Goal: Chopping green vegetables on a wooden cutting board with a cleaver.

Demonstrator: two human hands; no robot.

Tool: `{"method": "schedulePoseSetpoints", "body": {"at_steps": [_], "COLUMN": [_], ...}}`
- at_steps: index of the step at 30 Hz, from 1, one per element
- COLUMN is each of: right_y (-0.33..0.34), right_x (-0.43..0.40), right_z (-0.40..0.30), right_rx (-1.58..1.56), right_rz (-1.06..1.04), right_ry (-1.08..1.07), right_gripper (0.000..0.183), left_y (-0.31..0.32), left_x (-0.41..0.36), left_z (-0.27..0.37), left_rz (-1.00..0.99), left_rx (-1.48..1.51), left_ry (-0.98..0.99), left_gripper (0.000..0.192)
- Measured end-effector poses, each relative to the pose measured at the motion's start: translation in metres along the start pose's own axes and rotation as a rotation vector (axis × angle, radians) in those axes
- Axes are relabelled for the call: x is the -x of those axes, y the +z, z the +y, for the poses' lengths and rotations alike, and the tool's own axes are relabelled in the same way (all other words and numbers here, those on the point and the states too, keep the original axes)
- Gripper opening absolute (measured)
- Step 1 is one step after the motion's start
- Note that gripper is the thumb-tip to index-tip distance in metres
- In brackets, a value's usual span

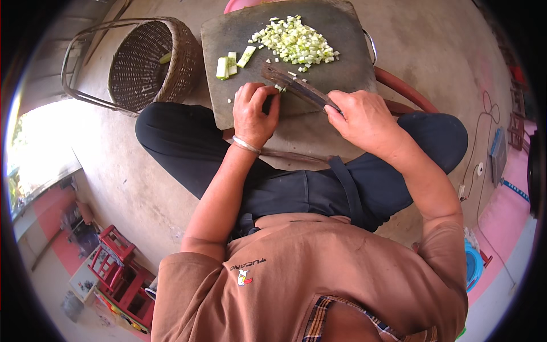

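Observation:
My right hand (363, 117) grips a knife (301, 87) with a dark, worn blade, seen almost along its spine. The blade slants across the near part of a grey cutting board (226, 34). At the board's near left, my left hand (254, 113), with a bangle at the wrist, has its fingers bent down around a pale green vegetable piece (280, 88) beside the blade. Most of that piece is hidden by fingers and knife. Further back lies a heap of diced vegetable (297, 40). Several cut vegetable strips (232, 64) rest on the board's left side.
A woven basket (183, 60) with a tall handle stands left of the board, a green vegetable (165, 58) inside. Part of a pink basin (241, 4) shows behind the board. Red chairs (115, 260) stand at lower left; a cable (478, 128) runs along the right.

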State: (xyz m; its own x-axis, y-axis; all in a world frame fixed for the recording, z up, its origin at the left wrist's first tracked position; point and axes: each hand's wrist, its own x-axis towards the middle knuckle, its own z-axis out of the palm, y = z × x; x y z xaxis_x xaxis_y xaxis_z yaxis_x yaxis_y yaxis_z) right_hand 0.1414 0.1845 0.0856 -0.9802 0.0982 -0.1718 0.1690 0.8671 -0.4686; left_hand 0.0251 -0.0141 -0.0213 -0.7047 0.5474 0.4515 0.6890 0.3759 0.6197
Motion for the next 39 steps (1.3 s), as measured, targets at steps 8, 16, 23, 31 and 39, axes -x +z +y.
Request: {"method": "schedulePoseSetpoints", "body": {"at_steps": [8, 16, 23, 31, 39], "right_y": [-0.006, -0.009, 0.002, -0.003, -0.010], "right_x": [-0.001, 0.002, 0.000, -0.001, 0.003], "right_z": [0.005, 0.001, -0.002, 0.003, -0.003], "right_rx": [-0.126, -0.114, -0.020, -0.085, -0.128], "right_rz": [-0.031, -0.039, -0.003, -0.029, -0.041], "right_ry": [0.019, 0.006, -0.024, -0.005, 0.007], "right_gripper": [0.021, 0.020, 0.021, 0.021, 0.021], "left_y": [0.001, -0.001, 0.001, 0.002, 0.000], "left_x": [0.003, 0.000, 0.001, 0.003, 0.005], "left_z": [0.002, 0.001, -0.002, -0.003, -0.004], "left_rz": [0.015, -0.005, 0.001, 0.028, 0.014], "left_rx": [-0.069, -0.047, -0.026, -0.003, -0.014], "left_ry": [-0.004, -0.008, 0.011, -0.049, -0.030], "left_gripper": [0.018, 0.018, 0.019, 0.021, 0.020]}}
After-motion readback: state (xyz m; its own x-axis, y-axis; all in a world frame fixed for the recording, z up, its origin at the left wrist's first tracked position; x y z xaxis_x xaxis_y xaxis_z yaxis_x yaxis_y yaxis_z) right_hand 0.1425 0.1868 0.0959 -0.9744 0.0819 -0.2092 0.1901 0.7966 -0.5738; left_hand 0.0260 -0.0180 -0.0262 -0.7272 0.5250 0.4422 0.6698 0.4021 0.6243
